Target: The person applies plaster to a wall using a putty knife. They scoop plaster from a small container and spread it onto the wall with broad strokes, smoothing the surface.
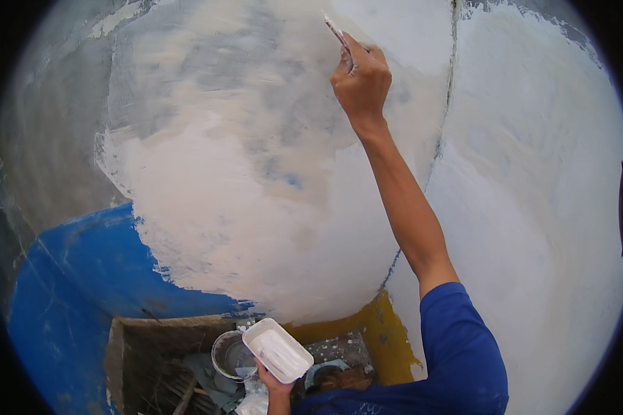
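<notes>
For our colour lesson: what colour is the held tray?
The tray is white, seen best in the head view.

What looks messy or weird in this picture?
The wall looks patchy: grey shows through its white coating near the right hand, and the coating ends raggedly against the blue area at lower left. A dark, jagged line runs down it, perhaps a crack or corner gap.

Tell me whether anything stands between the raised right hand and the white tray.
Nothing visible stands between the right hand, which holds a thin tool, and the white tray in the left hand. The bucket shows left of the tray, out of that path.
</notes>
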The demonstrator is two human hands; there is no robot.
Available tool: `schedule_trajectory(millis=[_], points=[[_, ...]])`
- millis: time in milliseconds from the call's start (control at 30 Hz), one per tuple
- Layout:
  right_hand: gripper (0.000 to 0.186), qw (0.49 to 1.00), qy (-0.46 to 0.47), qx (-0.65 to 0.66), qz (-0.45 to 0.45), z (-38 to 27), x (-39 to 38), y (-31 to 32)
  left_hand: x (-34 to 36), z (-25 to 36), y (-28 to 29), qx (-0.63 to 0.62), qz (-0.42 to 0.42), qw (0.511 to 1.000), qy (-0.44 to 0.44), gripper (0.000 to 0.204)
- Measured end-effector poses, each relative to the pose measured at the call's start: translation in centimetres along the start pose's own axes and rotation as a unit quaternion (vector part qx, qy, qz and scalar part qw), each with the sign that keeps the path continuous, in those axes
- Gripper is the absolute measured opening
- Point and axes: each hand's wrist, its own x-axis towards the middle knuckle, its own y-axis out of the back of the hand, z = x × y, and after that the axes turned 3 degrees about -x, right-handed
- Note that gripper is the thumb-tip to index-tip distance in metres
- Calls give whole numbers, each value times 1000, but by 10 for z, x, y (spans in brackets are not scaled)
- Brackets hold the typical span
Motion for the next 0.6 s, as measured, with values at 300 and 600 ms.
schedule_trajectory(millis=[300,600], points=[[51,979,130,17,-159,-13,-43,12,-5,3,5,-2,26,1000,1,67],[36,981,6,-187,-59,65,20,12,-4,-3,0,-11,11,1000,11,70]])
